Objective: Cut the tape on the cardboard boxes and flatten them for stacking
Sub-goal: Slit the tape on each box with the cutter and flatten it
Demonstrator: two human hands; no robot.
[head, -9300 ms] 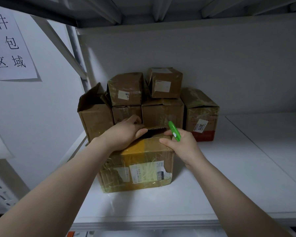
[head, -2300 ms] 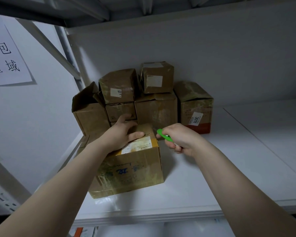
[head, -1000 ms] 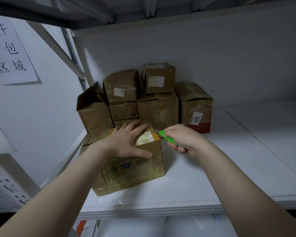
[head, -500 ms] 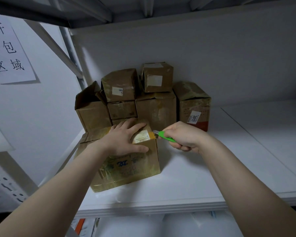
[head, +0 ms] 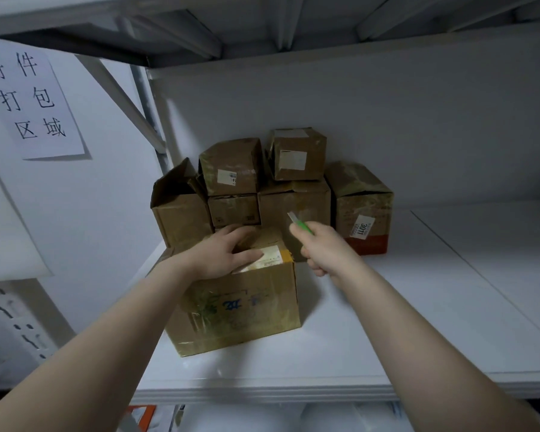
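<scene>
A taped brown cardboard box (head: 240, 310) with blue print on its front stands near the shelf's front edge. My left hand (head: 225, 252) lies flat on its top, fingers spread beside a white label. My right hand (head: 323, 247) grips a green box cutter (head: 300, 224), held in the air just right of and above the box's top right corner, blade pointing up and back. The blade touches nothing.
Several more brown boxes (head: 293, 201) are piled against the back wall; the leftmost one (head: 178, 207) has open flaps. The white shelf (head: 418, 307) stretches to the right. A paper sign (head: 28, 101) hangs on the left wall. Another shelf board runs overhead.
My right hand has lifted the cutter up and away from the box's top right edge, where its tip was before. My left hand stays pressed on the box top.
</scene>
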